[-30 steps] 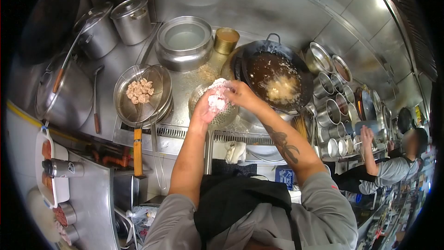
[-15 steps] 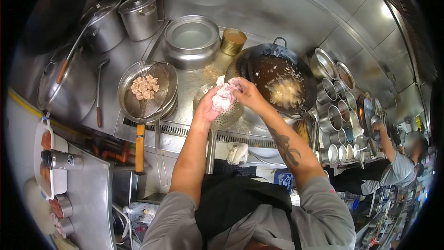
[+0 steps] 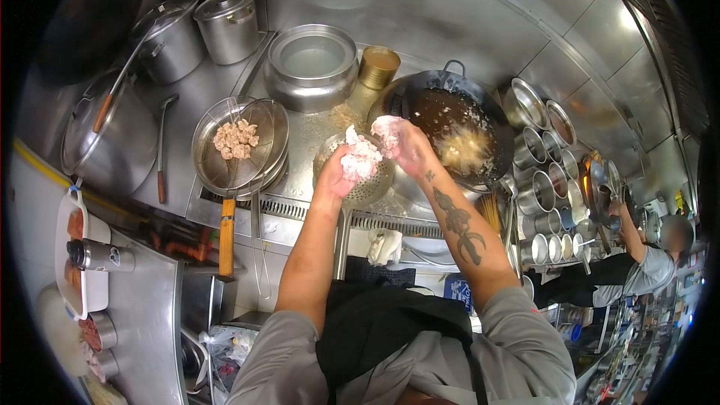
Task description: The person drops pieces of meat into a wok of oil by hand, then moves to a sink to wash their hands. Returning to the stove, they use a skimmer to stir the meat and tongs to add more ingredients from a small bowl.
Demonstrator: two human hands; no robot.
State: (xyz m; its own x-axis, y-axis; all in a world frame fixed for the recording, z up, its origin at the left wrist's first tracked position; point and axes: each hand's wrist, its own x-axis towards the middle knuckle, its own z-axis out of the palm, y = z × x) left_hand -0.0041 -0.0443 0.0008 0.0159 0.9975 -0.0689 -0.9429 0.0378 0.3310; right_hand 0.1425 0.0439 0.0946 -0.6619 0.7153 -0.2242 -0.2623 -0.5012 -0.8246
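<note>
My left hand (image 3: 334, 172) is cupped around a clump of raw meat pieces (image 3: 362, 159) with a pale, floury coating. To its right, my right hand (image 3: 412, 153) has its fingers curled over a smaller pale coated bit (image 3: 385, 128), partly merging with the fingers. Both hands are above a perforated skimmer (image 3: 379, 189). Beside my right hand, a black wok (image 3: 501, 105) contains dark oil, where pale food (image 3: 463, 151) fries among bubbles. Left of my hands, a wire strainer (image 3: 202, 151) holds cooked-looking pieces (image 3: 235, 140).
Behind the hands stand a wide steel pot (image 3: 276, 88) of liquid and an opened tin can (image 3: 379, 73). Lidded pots (image 3: 227, 34) and a ladle (image 3: 160, 146) are at left. Steel containers (image 3: 529, 146) line the right, with a co-worker (image 3: 651, 270) beyond.
My right hand has drawn apart from the left, moving slightly right towards the wok. The clump in my left hand is now more exposed. The co-worker's arm has shifted a little.
</note>
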